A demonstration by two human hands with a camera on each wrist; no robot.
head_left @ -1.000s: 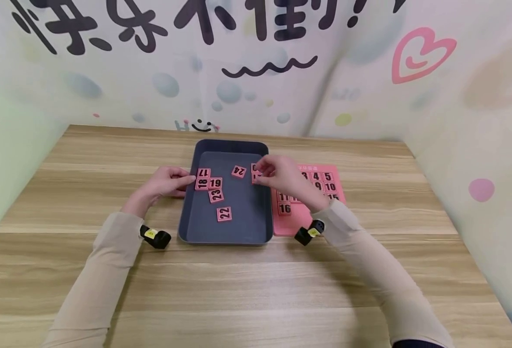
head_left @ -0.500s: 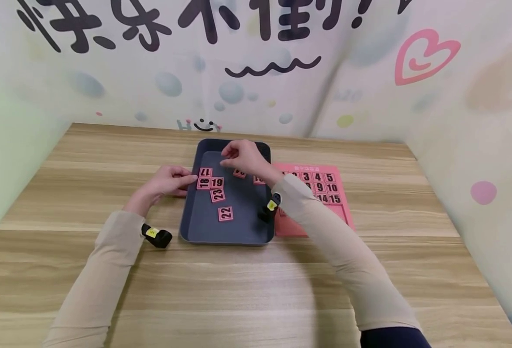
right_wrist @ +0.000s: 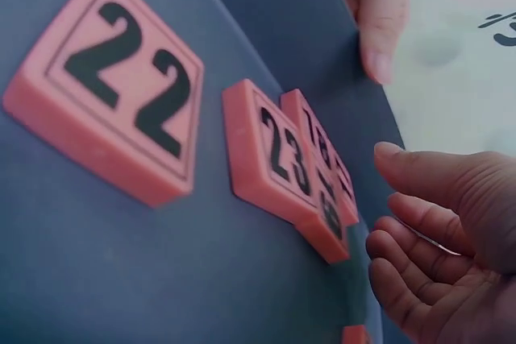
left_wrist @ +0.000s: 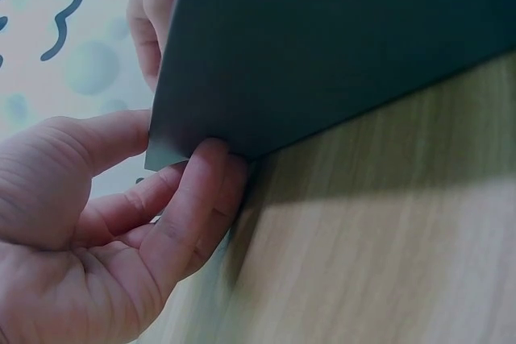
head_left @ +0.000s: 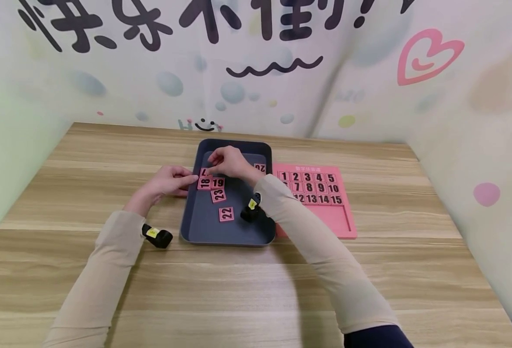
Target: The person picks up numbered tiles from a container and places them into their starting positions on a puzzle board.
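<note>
My left hand [head_left: 167,181] grips the left side of a dark blue-grey tray [head_left: 203,232], its thumb at the rim and its fingers against the outer wall in the left wrist view. Over the tray's upper left my right hand [head_left: 231,163] reaches toward the pink number tile 17 [head_left: 203,171], partly covering it. In the right wrist view its thumb and loosely bent fingers stand apart, nothing between them. Tiles 18 [head_left: 204,183], 19 [head_left: 218,182] and 23 [right_wrist: 274,151] lie close together there. Tile 22 [right_wrist: 129,90] lies alone, nearer the front.
Tile 20 [head_left: 260,167] lies at the tray's right side. A pink puzzle board [head_left: 325,217] stands against the tray's right, with rows of number tiles running up to 15; my right forearm covers its lower left. Behind the wooden table [head_left: 221,290] rises a printed wall [head_left: 273,92].
My right hand has moved left from the tiles at the tray's right side, across the tray's top, down to tile 17. The left hand stays at the tray's edge.
</note>
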